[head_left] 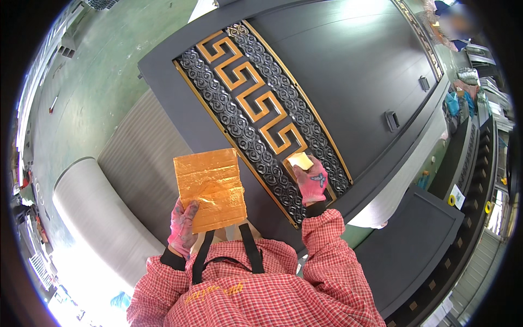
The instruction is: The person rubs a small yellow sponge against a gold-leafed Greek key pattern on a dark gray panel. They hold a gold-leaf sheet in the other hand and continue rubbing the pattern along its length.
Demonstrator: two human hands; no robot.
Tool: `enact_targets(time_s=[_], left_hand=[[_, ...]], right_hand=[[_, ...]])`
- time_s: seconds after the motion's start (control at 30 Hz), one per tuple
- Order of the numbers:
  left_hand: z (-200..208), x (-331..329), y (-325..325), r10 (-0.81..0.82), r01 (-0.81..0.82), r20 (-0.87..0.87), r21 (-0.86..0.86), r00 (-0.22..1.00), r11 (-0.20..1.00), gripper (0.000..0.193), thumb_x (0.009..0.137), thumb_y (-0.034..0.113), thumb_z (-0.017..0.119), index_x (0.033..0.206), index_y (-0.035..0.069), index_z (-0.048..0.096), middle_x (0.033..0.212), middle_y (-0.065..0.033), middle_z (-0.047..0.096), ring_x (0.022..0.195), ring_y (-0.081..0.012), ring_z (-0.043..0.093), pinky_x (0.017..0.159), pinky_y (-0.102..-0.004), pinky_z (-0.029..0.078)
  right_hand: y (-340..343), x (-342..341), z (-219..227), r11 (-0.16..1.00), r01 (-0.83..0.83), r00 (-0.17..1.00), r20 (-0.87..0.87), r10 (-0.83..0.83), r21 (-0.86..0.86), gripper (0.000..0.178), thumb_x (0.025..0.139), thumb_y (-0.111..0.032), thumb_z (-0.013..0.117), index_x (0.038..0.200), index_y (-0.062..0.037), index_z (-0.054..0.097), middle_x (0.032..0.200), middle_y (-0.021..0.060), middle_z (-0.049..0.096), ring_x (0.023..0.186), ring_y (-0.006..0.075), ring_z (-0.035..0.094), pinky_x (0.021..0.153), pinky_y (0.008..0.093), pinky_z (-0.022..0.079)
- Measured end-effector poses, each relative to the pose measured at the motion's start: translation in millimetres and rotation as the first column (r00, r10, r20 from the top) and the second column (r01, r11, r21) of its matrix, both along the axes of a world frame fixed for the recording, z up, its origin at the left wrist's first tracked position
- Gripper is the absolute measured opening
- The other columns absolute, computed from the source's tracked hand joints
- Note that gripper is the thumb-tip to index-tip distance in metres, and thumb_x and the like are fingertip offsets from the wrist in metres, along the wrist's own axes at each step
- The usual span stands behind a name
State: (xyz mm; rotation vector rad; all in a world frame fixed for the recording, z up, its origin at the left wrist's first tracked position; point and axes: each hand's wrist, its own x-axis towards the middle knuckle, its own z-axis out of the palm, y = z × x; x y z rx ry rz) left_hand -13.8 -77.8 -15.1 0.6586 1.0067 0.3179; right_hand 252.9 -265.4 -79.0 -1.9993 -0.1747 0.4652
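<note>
Left hand point(182, 226)'s clamped on a gold-smeared board point(212, 191), right hand point(311, 181)'s pinching a pale pad point(299, 160) over the dark panel point(338, 65)'s gold key pattern point(251, 98). Green shop floor point(103, 65), big pale roll point(98, 207) off left.

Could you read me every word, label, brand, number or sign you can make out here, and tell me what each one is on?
Nothing can be read out reliably.
Yellow lettering on the red checked smock: too blurred to read.
White sheet at right: its marks are too small to read.
Blue-grey figure on the gloved right hand: a picture, with no legible words.
Gold pattern: ornament, not letters.
</note>
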Motion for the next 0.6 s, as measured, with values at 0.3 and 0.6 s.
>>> enact_targets(time_s=[0.3, 0.6], left_hand=[[-2.8, -4.1, 1.9, -0.020, 0.020, -0.025, 0.001, 0.999, 1.000, 0.038, 0.092, 0.017, 0.063, 0.125, 0.004, 0.050, 0.115, -0.0044, 0.060, 0.103, -0.0145, 0.058, 0.090, -0.0307, 0.048], [-2.5, -1.0, -4.3, -0.007, 0.007, -0.004, 0.010, 1.000, 1.000, 0.037, 0.092, 0.015, 0.063, 0.125, 0.004, 0.050, 0.114, -0.0040, 0.060, 0.101, -0.0137, 0.058, 0.087, -0.0302, 0.050]], right_hand=[[-16.8, -3.6, 0.9, 0.919, -0.126, 0.962, 0.178, 0.205, -0.374, 0.027, 0.072, -0.015, 0.070, 0.097, -0.0049, 0.066, 0.092, 0.0124, 0.067, 0.083, 0.0295, 0.066, 0.071, 0.0347, 0.053], [-14.7, -4.7, 9.7, 0.785, -0.209, 0.901, 0.198, 0.387, -0.584, 0.024, 0.071, -0.016, 0.070, 0.094, -0.0097, 0.067, 0.093, 0.0102, 0.067, 0.083, 0.0312, 0.065, 0.070, 0.0374, 0.052]])
